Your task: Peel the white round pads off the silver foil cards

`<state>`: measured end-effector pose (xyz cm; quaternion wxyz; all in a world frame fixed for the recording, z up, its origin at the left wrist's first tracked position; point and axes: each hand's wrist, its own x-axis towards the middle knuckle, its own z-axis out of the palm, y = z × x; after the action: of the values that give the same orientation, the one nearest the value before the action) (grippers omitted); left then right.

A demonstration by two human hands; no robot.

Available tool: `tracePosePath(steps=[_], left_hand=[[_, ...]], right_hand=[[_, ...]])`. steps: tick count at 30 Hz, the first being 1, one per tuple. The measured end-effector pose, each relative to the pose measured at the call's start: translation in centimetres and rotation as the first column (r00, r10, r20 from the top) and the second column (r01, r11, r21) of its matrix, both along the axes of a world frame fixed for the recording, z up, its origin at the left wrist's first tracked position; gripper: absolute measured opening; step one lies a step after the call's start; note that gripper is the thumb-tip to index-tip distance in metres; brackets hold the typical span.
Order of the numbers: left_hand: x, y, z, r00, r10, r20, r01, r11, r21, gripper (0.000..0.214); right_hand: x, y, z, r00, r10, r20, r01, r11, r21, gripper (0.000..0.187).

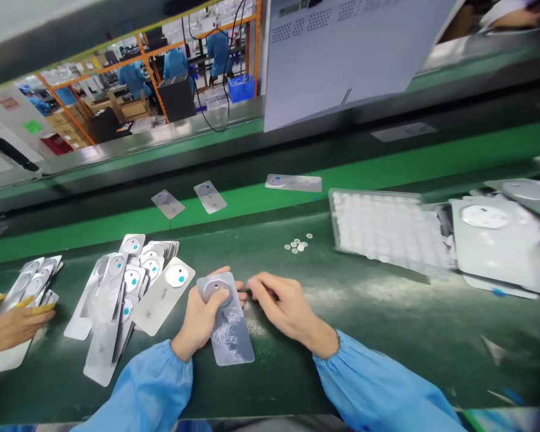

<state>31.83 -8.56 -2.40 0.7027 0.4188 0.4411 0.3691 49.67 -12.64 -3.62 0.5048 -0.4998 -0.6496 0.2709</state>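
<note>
A person's left hand [202,318] holds a silver card [231,336] clamped in its grip, just above a green desk [387,342]. The card has a round disc near its top end. The right hand [288,312] sits just beside it, its fingers pinched together on a small dark tool [247,292] whose tip is hidden. To the left, a fanned pile of similar cards [117,306] lies near a co-worker's hand [13,327] wearing yellow fingertip covers. Farther off lie small round discs [297,243] and a white tray [387,228].
</note>
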Motion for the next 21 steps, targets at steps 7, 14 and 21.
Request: tracePosePath(steps=[7, 14, 21], left_hand=[[-0.1, -0.6, -0.7, 0.988, -0.004, -0.153, 0.032, 0.983, 0.179, 0.047], [-0.5, -0.7, -1.3, 0.993, -0.070, -0.095, 0.083, 0.986, 0.144, 0.051], [-0.5, -0.7, -0.8, 0.979, -0.074, -0.189, 0.117, 0.968, 0.224, 0.050]], right_hand=[[-0.6, -0.2, -0.7, 0.953, -0.087, 0.290, 0.009, 0.965, 0.262, 0.028], [-0.6, 0.0, -1.5, 0.924, -0.131, 0.359, 0.013, 0.950, 0.313, 0.025], [-0.8, -0.2, -1.4, 0.931, -0.132, 0.340, 0.024, 0.952, 0.304, 0.020]])
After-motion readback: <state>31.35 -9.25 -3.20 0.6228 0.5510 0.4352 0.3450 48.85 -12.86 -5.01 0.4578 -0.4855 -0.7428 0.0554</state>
